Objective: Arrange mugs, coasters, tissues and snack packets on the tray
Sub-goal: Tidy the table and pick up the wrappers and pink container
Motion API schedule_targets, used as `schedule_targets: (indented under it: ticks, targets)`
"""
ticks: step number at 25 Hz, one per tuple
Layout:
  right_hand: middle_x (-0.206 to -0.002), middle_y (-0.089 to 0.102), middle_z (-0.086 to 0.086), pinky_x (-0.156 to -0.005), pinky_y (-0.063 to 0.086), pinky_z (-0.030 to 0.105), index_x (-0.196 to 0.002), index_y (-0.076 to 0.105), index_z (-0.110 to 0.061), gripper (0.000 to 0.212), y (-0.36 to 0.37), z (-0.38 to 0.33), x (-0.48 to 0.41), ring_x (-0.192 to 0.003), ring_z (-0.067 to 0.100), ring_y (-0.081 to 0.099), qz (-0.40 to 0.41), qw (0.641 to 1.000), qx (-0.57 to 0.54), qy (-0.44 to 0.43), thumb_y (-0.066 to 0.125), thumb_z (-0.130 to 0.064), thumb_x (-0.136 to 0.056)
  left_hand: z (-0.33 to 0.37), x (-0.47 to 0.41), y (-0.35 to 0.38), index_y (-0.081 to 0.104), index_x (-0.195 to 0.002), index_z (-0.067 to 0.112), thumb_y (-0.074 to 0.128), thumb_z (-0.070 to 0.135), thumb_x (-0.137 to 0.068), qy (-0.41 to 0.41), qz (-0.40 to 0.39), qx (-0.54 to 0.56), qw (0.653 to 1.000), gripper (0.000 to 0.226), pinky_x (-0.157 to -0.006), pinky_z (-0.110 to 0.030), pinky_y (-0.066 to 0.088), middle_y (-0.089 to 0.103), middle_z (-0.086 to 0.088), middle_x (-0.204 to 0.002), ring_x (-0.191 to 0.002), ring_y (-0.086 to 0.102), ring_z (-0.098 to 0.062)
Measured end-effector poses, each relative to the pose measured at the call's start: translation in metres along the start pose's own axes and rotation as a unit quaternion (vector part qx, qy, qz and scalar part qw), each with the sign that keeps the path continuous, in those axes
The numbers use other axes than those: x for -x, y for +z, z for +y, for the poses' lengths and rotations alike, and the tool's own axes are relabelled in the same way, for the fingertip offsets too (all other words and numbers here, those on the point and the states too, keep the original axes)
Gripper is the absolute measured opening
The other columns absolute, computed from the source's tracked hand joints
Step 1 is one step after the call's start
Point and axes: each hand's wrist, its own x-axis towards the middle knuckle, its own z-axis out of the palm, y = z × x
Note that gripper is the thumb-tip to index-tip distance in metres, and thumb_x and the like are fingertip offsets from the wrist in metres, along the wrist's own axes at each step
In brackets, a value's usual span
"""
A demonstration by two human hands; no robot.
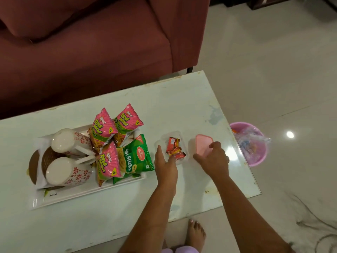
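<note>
A white tray (76,197) on the table holds two floral mugs (71,172) lying on their sides, brown coasters (34,167), white tissues and several snack packets: pink ones (103,127) and a green one (135,157). To its right stands a clear plastic box (168,139) with red-orange wrapped sweets (175,150) inside. My left hand (166,165) rests against the box's near left side, fingers around its edge. My right hand (214,157) grips the near edge of the pink lid (202,145) lying on the table beside the box.
A white marble-look coffee table (182,106) carries everything. A maroon sofa (91,42) stands behind it. A pink bucket (251,145) with plastic in it sits on the glossy floor off the table's right edge. My bare foot (196,232) is by the near edge.
</note>
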Motion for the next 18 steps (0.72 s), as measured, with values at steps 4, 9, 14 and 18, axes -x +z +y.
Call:
schedule_targets:
  ticks: [4,9,14,18]
  targets:
    - [-0.11,0.059,-0.001,-0.074,0.054,0.033,-0.097,0.052,-0.041,0.015,-0.012,-0.021,0.018,-0.101,0.023,0.061,-0.166,0.894,-0.415,0.026,0.053,-0.039,-0.082,0.012,-0.005,-0.002,0.023,-0.148,0.032,0.043,0.032,-0.099,-0.055,-0.015,0.087,0.995,0.053,-0.106,-0.035,0.031,0.03,-0.003,-0.154,-0.137,0.037,-0.023]
    - [-0.109,0.059,0.008,-0.059,0.057,0.027,-0.097,0.056,-0.026,0.019,0.003,-0.025,0.025,-0.098,0.027,0.062,-0.1,0.874,-0.474,0.043,0.039,-0.019,-0.094,0.021,-0.014,0.004,0.022,-0.148,0.031,0.038,0.036,-0.1,-0.072,0.001,0.062,0.995,0.051,-0.093,-0.029,0.035,0.037,-0.004,-0.15,-0.131,0.042,-0.022]
    - [-0.103,0.06,0.009,-0.066,0.061,0.033,-0.115,0.058,-0.007,0.026,0.025,-0.023,0.029,-0.085,0.023,0.064,-0.002,0.962,-0.265,-0.061,0.041,-0.013,-0.096,0.016,-0.019,0.006,0.03,-0.146,0.027,0.05,0.032,-0.096,-0.047,0.013,0.074,0.996,0.054,-0.085,-0.029,0.042,0.042,-0.004,-0.146,-0.124,0.047,-0.02]
    - [-0.108,0.061,0.012,-0.082,0.056,0.043,-0.119,0.059,-0.01,0.029,0.027,-0.032,0.025,-0.085,0.027,0.066,0.029,0.991,-0.093,-0.087,0.043,-0.019,-0.096,0.009,-0.025,0.003,0.049,-0.136,0.019,0.044,0.029,-0.098,-0.061,0.044,0.112,0.991,0.04,-0.091,-0.038,0.05,0.053,-0.009,-0.137,-0.122,0.052,-0.027]
